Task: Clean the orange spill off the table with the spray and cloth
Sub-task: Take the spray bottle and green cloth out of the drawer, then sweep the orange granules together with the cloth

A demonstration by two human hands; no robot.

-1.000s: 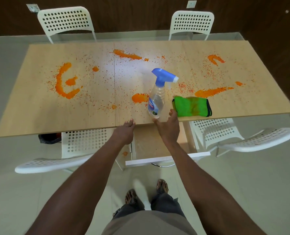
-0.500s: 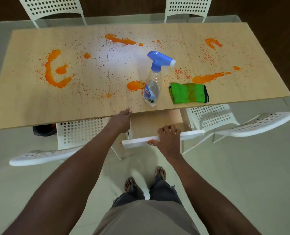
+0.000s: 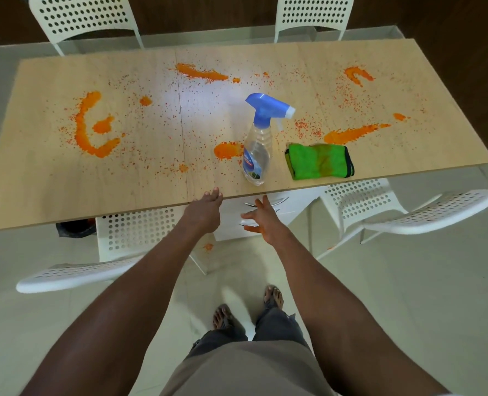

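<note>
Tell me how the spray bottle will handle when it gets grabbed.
The spray bottle stands tall on a narrow base, so a sideways nudge could tip it. It looks nearly full, so probably fairly heavy. Its clear, smooth plastic may be slippery; the waisted neck probably offers the surest hold.

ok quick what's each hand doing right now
Left hand: open, fingertips resting on the table edge.
Right hand: open, fingers spread, holding nothing.

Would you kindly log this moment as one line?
left hand on table edge | right hand open, empty | spray bottle, cloth untouched
</note>
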